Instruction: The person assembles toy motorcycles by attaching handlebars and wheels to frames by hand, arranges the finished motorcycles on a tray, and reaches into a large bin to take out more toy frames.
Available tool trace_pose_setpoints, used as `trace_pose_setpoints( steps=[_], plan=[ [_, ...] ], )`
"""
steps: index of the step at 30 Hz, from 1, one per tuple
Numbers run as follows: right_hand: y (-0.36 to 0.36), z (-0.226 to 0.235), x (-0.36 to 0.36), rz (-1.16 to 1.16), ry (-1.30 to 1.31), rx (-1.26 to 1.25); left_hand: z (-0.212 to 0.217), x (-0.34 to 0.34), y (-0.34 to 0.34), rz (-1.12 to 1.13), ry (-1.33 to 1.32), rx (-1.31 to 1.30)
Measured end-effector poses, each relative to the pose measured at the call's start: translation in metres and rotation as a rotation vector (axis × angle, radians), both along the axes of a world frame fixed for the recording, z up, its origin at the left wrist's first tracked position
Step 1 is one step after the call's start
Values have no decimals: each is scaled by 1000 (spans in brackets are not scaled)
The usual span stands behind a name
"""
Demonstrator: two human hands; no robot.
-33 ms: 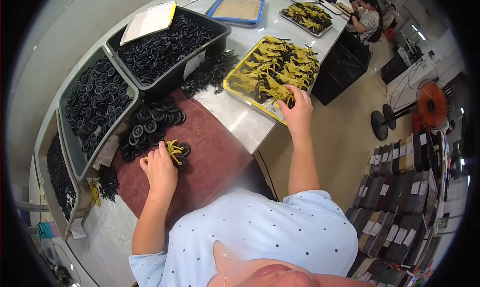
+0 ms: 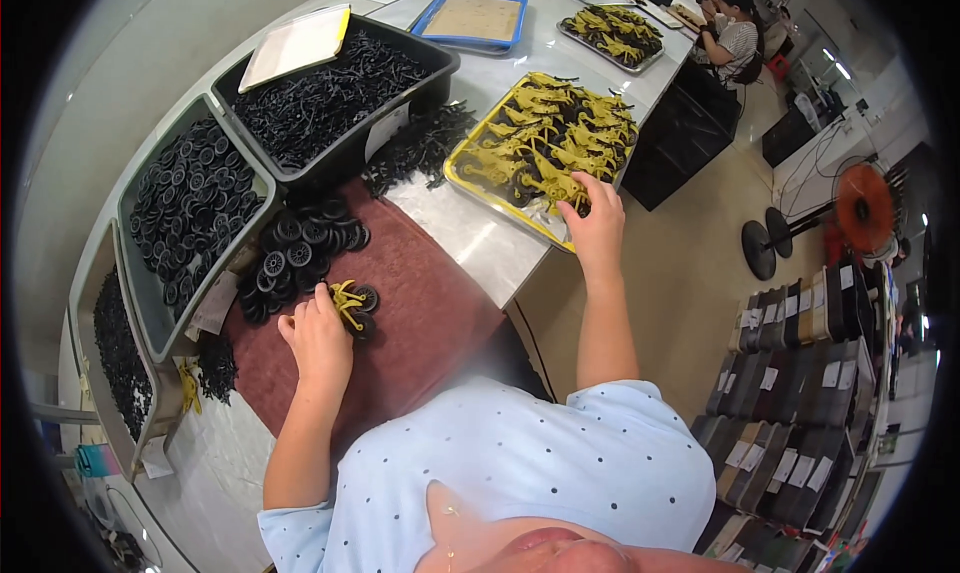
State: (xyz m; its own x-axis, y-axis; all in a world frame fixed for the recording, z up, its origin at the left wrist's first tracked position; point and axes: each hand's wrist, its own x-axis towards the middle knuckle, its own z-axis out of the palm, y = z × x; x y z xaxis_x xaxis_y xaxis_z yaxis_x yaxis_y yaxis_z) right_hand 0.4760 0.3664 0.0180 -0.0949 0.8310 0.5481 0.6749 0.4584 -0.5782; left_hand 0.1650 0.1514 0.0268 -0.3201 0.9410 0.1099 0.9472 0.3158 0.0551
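Observation:
A yellow toy motorcycle frame with black wheels is in my left hand, just above the dark red cloth. My left fingers are closed on its left end, hiding that part. Out to the right, my right hand reaches to the near edge of a yellow-rimmed tray. Its thumb and fingers curve round the end of another yellow toy motorcycle lying there. Rows of similar yellow and black toys fill this tray. Loose black wheels are heaped on the cloth, beside my left hand.
Bins of black wheels, thin black parts and small black pieces line the left side. Farther back are a blue tray and a second toy-filled tray. A person sits at the far right; a fan stands right.

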Motion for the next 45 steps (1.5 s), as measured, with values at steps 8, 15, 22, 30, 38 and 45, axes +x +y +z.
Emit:
trace_pose_setpoints(
  steps=[8,15,22,30,38,45],
  plan=[
    [3,-19,8,-138,-127,69,27,40,36,-254,-5,350],
    [5,-27,14,-94,-97,55,19,132,154,-797,-258,586],
    [3,-32,36,149,123,-143,-19,177,200,-853,-189,643],
    [-3,-39,58,236,153,-70,-19,165,209,-945,-101,473],
    [-24,-29,38,-35,112,-133,-15,163,218,-881,-197,350],
    [-23,-45,37,26,156,-207,-9,147,217,-880,-276,382]
  ],
)
